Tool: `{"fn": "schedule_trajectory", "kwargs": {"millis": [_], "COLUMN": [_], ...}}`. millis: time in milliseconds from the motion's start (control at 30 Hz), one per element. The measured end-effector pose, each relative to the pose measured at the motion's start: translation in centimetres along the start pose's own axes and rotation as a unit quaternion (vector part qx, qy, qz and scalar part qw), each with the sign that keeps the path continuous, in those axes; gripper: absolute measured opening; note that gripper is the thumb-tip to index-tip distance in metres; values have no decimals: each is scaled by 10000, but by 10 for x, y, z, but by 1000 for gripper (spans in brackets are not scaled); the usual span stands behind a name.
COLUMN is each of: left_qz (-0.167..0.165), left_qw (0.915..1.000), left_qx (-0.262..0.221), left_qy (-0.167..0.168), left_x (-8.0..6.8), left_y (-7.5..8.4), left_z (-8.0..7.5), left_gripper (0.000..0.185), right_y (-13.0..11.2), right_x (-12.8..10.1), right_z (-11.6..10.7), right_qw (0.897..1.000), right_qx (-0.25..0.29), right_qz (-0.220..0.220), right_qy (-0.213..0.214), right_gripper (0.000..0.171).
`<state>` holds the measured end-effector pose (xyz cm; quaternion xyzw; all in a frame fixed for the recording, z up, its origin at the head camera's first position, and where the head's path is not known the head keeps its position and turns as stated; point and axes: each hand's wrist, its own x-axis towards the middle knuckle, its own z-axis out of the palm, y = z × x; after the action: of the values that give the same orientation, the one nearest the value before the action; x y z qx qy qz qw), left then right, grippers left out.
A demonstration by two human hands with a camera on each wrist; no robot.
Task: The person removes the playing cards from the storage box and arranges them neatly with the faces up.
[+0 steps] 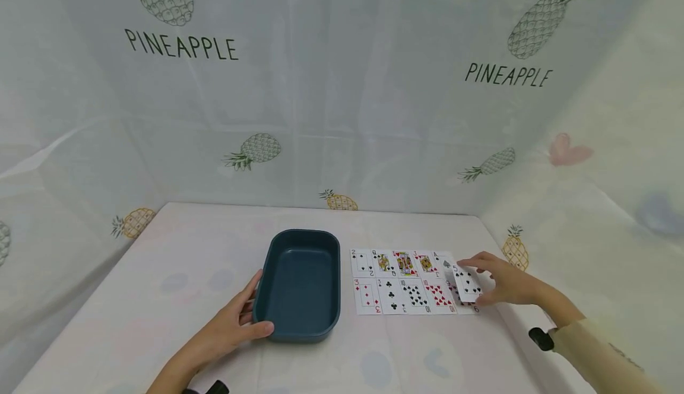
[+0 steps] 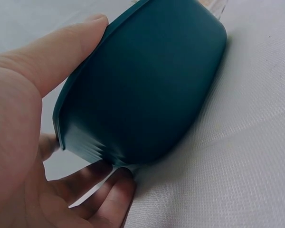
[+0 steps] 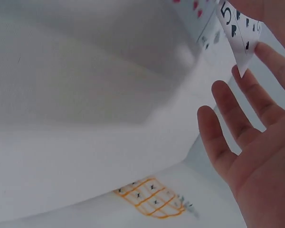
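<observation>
A dark blue, deep rectangular dish (image 1: 298,290) with rounded corners stands on the table. At its near left corner my left hand (image 1: 227,327) grips it, thumb on the rim and fingers along the outer wall (image 2: 142,90). To the right, my right hand (image 1: 507,280) pinches a black five playing card (image 1: 467,286) between thumb and fingers. The right wrist view shows that card (image 3: 240,31) tilted, the other fingers spread. Below it lie two rows of face-up playing cards (image 1: 390,296); the held card and hand partly hide those at the right end.
A white cloth with faint pastel prints covers the table (image 1: 320,370). Behind it hangs a pale curtain (image 1: 342,97) printed with pineapples, which continues along both sides. The table's right edge runs just beneath the right forearm.
</observation>
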<state>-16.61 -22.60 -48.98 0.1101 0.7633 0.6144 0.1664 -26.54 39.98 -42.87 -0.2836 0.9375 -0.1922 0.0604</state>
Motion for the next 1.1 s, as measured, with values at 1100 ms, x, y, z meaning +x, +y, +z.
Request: {"fn": "schedule_trajectory", "kwargs": {"millis": [1100], "left_qz": [-123], "left_qw": [9997], "left_qx": [119], "left_qy": [160], "left_x": [-3], "left_y": [2], "left_z": [0], "left_gripper": [100], "right_y": [26], "right_x": [-13], "right_z": [3], "right_qw": [9922], "right_qx": [-274], "right_qz": [1016], "right_qy": [-667], "right_gripper": [78]}}
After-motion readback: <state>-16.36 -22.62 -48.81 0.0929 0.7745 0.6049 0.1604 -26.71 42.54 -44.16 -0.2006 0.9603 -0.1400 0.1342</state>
